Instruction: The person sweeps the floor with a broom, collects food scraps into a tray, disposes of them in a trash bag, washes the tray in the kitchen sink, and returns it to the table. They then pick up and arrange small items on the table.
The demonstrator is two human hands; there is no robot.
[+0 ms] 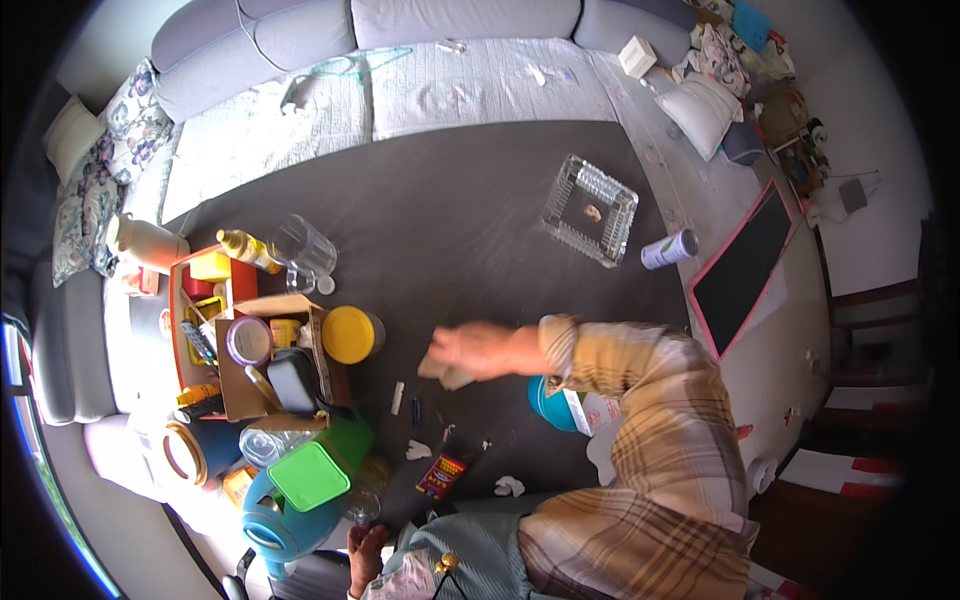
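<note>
My right hand [472, 349], smeared by motion, is closed on a tan cloth or pad [443, 373] low over the dark table [440, 240]. Its exact kind is blurred. To the left of it stands a tub with a yellow lid [348, 334]. Nearer me lie a white stick-like piece [398, 398], a small dark blue tube [417, 412], crumpled white tissue [418, 452] and a dark packet with colourful print [440, 476]. My left hand [367, 556] is low at the table's near edge, beside a green-lidded container [310, 476]; its fingers are too dim to read.
An orange-red box [182, 345] and a cardboard box [240, 390] full of odds and ends crowd the left. A clear pitcher [303, 248] and teal jug [283, 525] stand nearby. Far right are a glass tray [590, 210], a can [669, 250] and a pink-framed board [745, 270].
</note>
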